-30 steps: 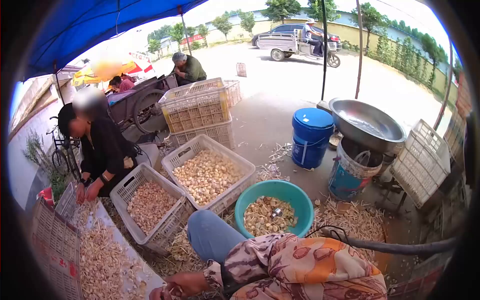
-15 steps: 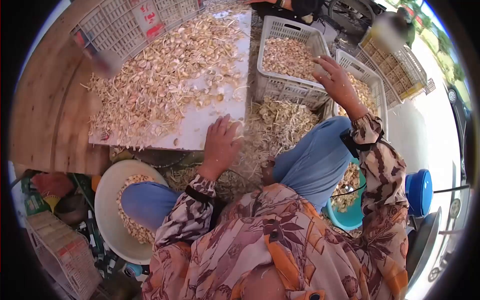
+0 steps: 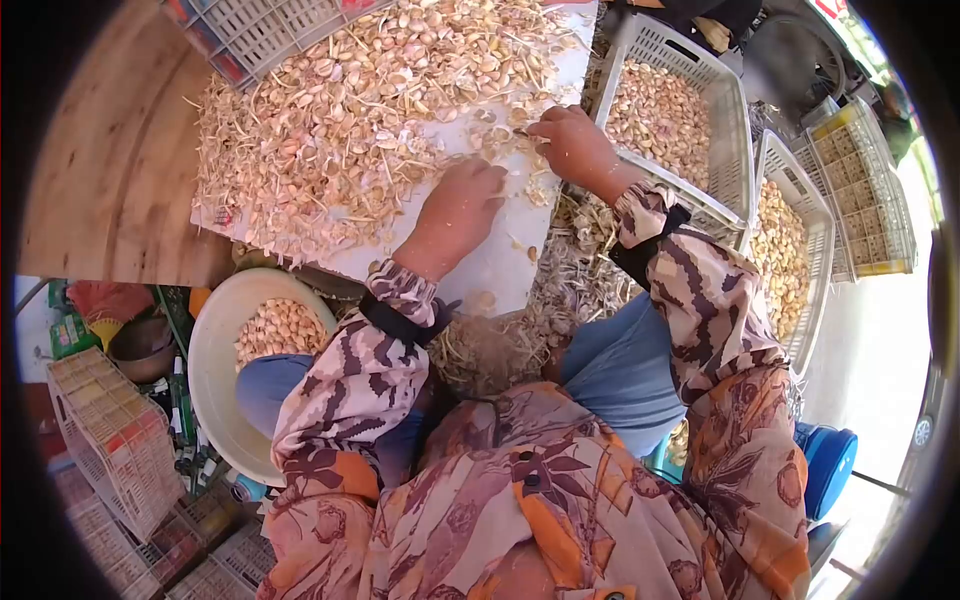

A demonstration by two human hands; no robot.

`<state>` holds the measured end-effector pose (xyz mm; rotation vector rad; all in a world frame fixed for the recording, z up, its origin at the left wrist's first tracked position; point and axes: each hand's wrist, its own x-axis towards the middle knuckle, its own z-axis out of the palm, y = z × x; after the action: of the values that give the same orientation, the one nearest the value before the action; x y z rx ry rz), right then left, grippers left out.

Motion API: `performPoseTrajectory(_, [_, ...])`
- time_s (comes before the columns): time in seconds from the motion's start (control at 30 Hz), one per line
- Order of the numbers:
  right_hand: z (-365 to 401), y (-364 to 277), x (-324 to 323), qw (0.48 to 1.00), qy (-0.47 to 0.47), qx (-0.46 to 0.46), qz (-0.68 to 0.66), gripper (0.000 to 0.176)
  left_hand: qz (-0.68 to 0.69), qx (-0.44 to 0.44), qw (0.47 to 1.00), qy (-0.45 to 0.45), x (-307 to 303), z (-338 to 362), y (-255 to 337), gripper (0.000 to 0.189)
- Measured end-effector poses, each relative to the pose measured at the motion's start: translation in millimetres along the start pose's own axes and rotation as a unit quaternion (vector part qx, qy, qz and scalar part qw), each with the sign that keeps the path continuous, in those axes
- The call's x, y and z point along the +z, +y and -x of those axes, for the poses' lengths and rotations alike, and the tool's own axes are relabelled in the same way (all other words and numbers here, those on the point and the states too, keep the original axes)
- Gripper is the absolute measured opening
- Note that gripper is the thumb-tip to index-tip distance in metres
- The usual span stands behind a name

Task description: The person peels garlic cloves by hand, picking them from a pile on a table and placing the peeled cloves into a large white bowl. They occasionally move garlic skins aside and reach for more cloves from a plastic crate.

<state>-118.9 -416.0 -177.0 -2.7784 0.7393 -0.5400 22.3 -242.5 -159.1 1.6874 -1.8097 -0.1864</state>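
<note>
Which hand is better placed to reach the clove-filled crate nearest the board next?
Right hand, probably: it is at the edge of the board, beside the crate. The left hand is farther off, with the right between it and the crate.

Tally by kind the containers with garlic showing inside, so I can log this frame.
Pale crates: 2
Pale basin: 1
Teal basin (mostly hidden): 1
Total: 4
The yellow-edged crate farther right is left out; its contents are unclear.
</note>
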Motion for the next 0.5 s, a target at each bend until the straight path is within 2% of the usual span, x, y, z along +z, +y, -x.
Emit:
performPoseTrajectory(0.03, [2,1,0,0.997,-0.059,-0.029,0.043,0.016,-0.002,-0.001,1.0,-0.001,4,3,9,0.02])
performPoseTrajectory(0.1, [6,10,6,0.996,-0.065,-0.01,0.062,0.016,0.031,0.011,0.996,-0.079,11,17,15,0.02])
performPoseTrajectory(0.17, [6,11,-10,0.991,-0.063,0.07,-0.091,0.015,0.051,-0.014,0.993,-0.107,-1,23,16,0.018])
performPoseTrajectory(0.2, [2,9,-14,0.988,-0.028,0.115,-0.099,0.015,0.062,-0.058,0.99,-0.109,-6,24,10,0.016])
performPoseTrajectory(0.23, [-1,11,-8,0.988,-0.03,0.115,-0.101,0.015,0.073,-0.103,0.986,-0.11,-10,24,7,0.015])
performPoseTrajectory(0.27, [-5,10,-1,0.987,0.015,0.097,-0.129,0.015,0.073,-0.107,0.985,-0.111,-15,14,4,0.015])
performPoseTrajectory(0.3, [-9,9,6,0.983,0.062,0.076,-0.157,0.016,0.045,-0.102,0.992,-0.052,-21,-5,-3,0.015])
performPoseTrajectory(0.33, [-13,-2,5,0.989,0.058,0.053,-0.126,0.015,0.014,-0.096,0.995,0.008,-25,-22,-11,0.015])
performPoseTrajectory(0.37, [-16,-3,11,0.989,0.058,0.05,-0.128,0.015,0.011,-0.098,0.995,0.009,-19,-36,-20,0.015])
performPoseTrajectory(0.43, [-22,0,26,1.0,0.0,-0.01,0.011,0.013,-0.096,0.003,0.995,-0.029,6,-56,-31,0.016])
performPoseTrajectory(0.5, [-21,-4,20,1.0,-0.006,-0.002,0.015,0.012,-0.102,0.01,0.995,-0.02,21,-50,-19,0.016])
